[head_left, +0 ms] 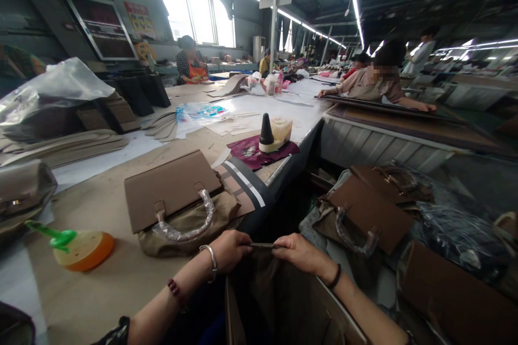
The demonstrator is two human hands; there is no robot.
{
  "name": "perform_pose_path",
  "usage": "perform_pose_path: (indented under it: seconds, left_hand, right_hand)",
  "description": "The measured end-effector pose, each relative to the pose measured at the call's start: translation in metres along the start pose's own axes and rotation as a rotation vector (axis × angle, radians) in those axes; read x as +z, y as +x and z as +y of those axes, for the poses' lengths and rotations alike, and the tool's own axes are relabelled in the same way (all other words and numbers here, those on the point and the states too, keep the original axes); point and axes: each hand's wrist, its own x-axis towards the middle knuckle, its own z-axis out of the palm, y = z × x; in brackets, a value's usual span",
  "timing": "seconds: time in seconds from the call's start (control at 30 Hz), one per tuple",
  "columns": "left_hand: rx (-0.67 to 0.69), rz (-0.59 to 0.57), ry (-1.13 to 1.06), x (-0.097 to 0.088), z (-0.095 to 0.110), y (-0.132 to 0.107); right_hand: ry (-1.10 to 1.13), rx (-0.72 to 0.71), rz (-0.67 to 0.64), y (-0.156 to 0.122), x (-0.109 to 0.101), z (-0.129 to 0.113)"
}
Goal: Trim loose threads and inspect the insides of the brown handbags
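Note:
Both hands pinch the far top edge of a brown handbag (279,291) whose open mouth faces up in front of me. My left hand (229,250) grips that edge on the left, fingers closed. A short way to the right, my right hand (303,253) is closed on the same edge, which stretches between them. Left of my hands, a second brown handbag (174,188) lies on the table, its handle (186,234) wrapped in clear plastic. The lower part of the held bag runs out of view.
A bottle of orange liquid (83,250) with a green spout lies on the table (97,302). A black cone-topped pot (266,135) stands on dark red cloth (251,153). More brown bags (368,207) are piled at right. A co-worker (372,83) leans over a far table.

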Motion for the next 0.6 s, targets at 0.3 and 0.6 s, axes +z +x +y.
perform_pose_path:
  seconds: [0.3, 0.6]
  left_hand:
    - [0.026, -0.017, -0.009, -0.002, -0.004, -0.006]
    - [0.031, 0.010, 0.010, -0.002, 0.009, -0.010]
  right_hand:
    - [0.002, 0.009, -0.022, -0.006, 0.001, -0.004]
    - [-0.170, -0.007, 0.095, -0.011, 0.000, -0.013]
